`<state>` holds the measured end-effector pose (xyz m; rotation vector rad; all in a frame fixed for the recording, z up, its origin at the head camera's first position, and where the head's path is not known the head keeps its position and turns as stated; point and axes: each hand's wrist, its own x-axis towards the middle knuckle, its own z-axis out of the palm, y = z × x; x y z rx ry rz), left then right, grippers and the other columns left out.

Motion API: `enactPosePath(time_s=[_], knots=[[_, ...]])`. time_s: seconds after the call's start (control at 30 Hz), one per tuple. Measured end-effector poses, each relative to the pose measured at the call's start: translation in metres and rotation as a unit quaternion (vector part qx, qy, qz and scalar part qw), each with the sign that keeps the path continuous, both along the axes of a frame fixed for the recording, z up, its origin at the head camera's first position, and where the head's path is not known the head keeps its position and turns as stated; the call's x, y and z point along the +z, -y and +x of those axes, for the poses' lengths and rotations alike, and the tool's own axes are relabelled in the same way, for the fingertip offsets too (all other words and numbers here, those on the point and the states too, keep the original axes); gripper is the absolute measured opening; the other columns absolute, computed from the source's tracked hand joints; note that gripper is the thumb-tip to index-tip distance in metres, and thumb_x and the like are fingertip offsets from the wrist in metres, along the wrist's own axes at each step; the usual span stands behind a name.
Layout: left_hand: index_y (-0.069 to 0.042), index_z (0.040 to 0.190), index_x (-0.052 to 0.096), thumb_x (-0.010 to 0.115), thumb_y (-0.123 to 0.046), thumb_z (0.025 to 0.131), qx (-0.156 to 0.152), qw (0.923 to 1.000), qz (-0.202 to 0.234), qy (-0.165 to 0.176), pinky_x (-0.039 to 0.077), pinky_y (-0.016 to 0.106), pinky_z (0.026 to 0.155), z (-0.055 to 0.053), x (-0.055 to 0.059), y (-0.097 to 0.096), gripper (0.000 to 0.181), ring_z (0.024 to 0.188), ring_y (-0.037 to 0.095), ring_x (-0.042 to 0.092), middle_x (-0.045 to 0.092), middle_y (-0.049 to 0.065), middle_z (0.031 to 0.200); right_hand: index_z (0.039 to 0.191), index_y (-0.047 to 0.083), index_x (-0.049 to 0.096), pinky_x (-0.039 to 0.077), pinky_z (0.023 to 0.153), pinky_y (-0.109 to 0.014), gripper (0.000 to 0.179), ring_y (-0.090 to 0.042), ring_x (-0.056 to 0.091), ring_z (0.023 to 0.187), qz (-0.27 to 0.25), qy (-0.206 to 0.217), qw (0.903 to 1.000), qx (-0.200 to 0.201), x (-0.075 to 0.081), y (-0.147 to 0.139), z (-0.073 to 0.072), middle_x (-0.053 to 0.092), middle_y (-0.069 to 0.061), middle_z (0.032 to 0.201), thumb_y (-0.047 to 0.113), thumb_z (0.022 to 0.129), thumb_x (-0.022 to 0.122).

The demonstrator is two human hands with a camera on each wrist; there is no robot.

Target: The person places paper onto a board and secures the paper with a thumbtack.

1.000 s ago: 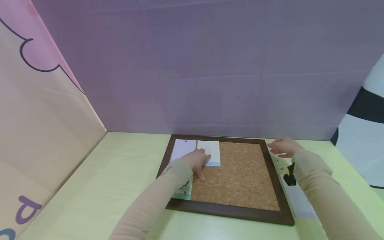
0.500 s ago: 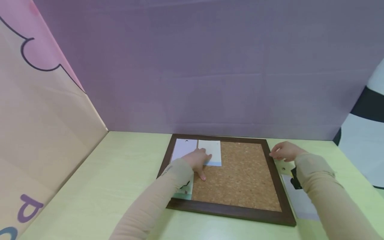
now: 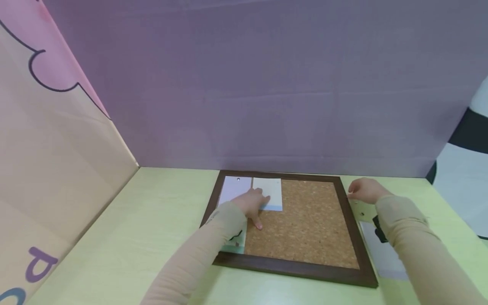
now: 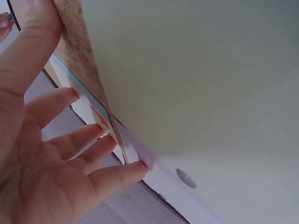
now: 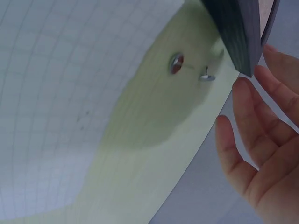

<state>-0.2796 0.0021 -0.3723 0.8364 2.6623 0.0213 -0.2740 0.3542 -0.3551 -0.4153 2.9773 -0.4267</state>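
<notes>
My left hand (image 3: 249,203) lies with spread fingers on a white card (image 3: 272,195) and a lilac card (image 3: 230,186) at the upper left of a cork board (image 3: 305,228). Its fingertips press the card edges in the left wrist view. A round-headed thumbtack (image 3: 238,179) sits near the lilac card's top. Just off the board's right edge, my right hand (image 3: 366,190) has thumb and forefinger brought together on a tiny teal thumbtack (image 4: 10,17). Loose thumbtacks (image 5: 176,63) lie on the table beneath that hand.
A dark wooden frame (image 3: 293,267) borders the board. Below left, a green-edged card (image 3: 233,248) is partly covered by the left sleeve. A pale sheet (image 3: 383,254), gridded in the right wrist view, lies right of the board. A purple backdrop (image 3: 244,106) rises behind the table.
My right hand's fingers, more extended a second ago, have drawn together, and the hand has shifted slightly right beside the frame. My left hand stays on the cards.
</notes>
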Motion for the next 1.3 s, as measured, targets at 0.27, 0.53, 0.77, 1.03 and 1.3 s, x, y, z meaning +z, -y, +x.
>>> enactPosePath(time_s=[0.27, 0.53, 0.77, 1.03, 1.3], knots=[[-0.015, 0.147, 0.034, 0.082, -0.036, 0.066, 0.004, 0.9999, 0.005, 0.008, 0.024, 0.040, 0.116, 0.000, 0.002, -0.003, 0.097, 0.140, 0.033, 0.027, 0.029, 0.015, 0.152, 0.083, -0.005, 0.061, 0.049, 0.072, -0.048, 0.017, -0.029, 0.060, 0.077, -0.008, 0.042, 0.9990, -0.014, 0.000, -0.006, 0.003, 0.065, -0.015, 0.080, 0.011, 0.081, 0.066], [-0.015, 0.147, 0.034, 0.083, -0.036, 0.066, 0.002, 1.0000, 0.004, 0.005, 0.027, 0.040, 0.115, 0.001, 0.003, -0.001, 0.097, 0.139, 0.034, 0.030, 0.031, 0.015, 0.150, 0.078, 0.001, 0.059, 0.048, 0.072, -0.047, 0.011, -0.025, 0.057, 0.076, -0.002, 0.057, 0.9982, -0.014, -0.002, -0.008, 0.005, 0.063, -0.011, 0.079, 0.009, 0.080, 0.067], [-0.016, 0.147, 0.032, 0.082, -0.036, 0.066, 0.009, 0.9998, 0.011, 0.016, 0.026, 0.041, 0.115, 0.003, 0.002, -0.001, 0.098, 0.140, 0.034, 0.027, 0.028, 0.014, 0.152, 0.079, 0.000, 0.060, 0.048, 0.075, -0.047, 0.012, -0.027, 0.058, 0.079, -0.015, 0.061, 0.9980, -0.010, -0.007, -0.014, 0.003, 0.065, -0.015, 0.083, 0.007, 0.075, 0.070], [-0.015, 0.148, 0.032, 0.082, -0.039, 0.066, -0.001, 1.0000, -0.006, 0.000, 0.026, 0.040, 0.115, 0.001, 0.001, 0.000, 0.099, 0.139, 0.033, 0.029, 0.031, 0.014, 0.151, 0.079, 0.000, 0.059, 0.048, 0.071, -0.043, 0.012, -0.024, 0.057, 0.076, -0.032, 0.070, 0.9968, -0.022, -0.009, -0.012, 0.002, 0.064, -0.012, 0.080, 0.005, 0.073, 0.069], [-0.015, 0.147, 0.033, 0.082, -0.038, 0.065, 0.001, 1.0000, 0.002, 0.001, 0.026, 0.040, 0.115, 0.000, 0.000, 0.001, 0.099, 0.139, 0.034, 0.029, 0.031, 0.015, 0.150, 0.078, -0.001, 0.060, 0.048, 0.070, -0.042, 0.012, -0.024, 0.058, 0.074, -0.022, 0.069, 0.9967, -0.037, -0.010, -0.010, 0.002, 0.064, -0.012, 0.077, 0.004, 0.073, 0.070]])
